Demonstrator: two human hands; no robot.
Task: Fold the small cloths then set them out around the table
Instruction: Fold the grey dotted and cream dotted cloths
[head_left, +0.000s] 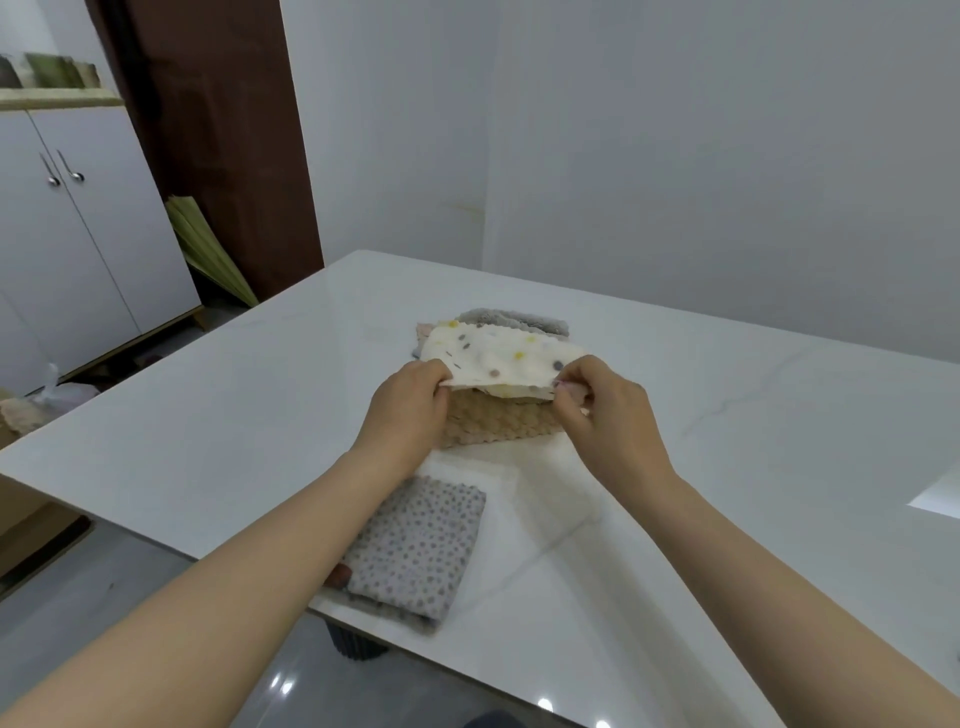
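Nearest, a folded dotted cloth is seen lying right at the desk's near edge, short of the pile. Just above the pile's near side, a cream cloth is being held up. Its near left corner is pinched by the left grip and its near right corner by the right grip, both closed narrowly on the hem. The cloth is judged light, soft and limp. Sag between the corners is to be expected, so the corners are the places to be held, and any fold is best pressed flat on the desk. At the pile's far side a grey cloth is tucked. Bare desk is offered left, right and beyond the pile. The near edge, by the dotted cloth, is to be watched.
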